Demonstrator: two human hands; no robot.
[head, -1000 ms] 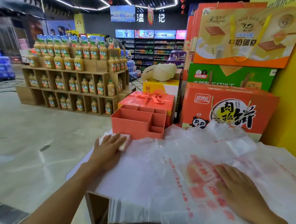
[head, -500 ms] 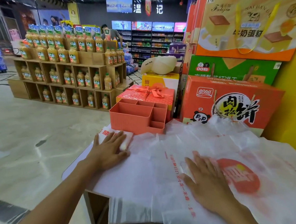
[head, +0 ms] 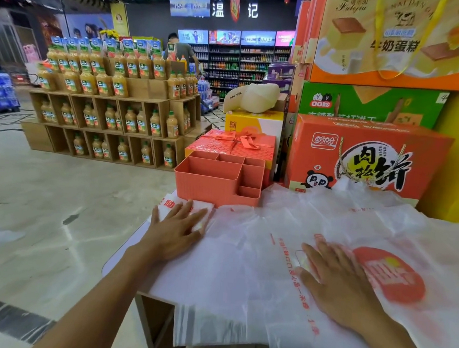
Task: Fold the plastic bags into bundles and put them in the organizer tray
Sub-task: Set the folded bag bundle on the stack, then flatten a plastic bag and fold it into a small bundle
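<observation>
White plastic bags (head: 244, 267) with red print lie spread flat over the small table, several overlapping. My left hand (head: 176, 231) presses flat on the bags' left end, its fingertips over a small folded white bundle (head: 201, 208). My right hand (head: 334, 280) lies flat with straight fingers on the top bag, just left of its round red logo (head: 390, 275). The coral organizer tray (head: 217, 181), with several compartments and nothing visible inside, stands at the table's back left, just beyond my left hand.
Stacked cartons (head: 362, 157) and a yellow wall close off the right and back. A red gift box (head: 232, 144) sits behind the tray. Bags overhang the table's front edge (head: 215, 330). Open shop floor (head: 48, 204) and a juice bottle display (head: 114, 109) lie to the left.
My right hand slid left across the top bag, from its right part to beside the red logo. My left hand kept pressing the same spot.
</observation>
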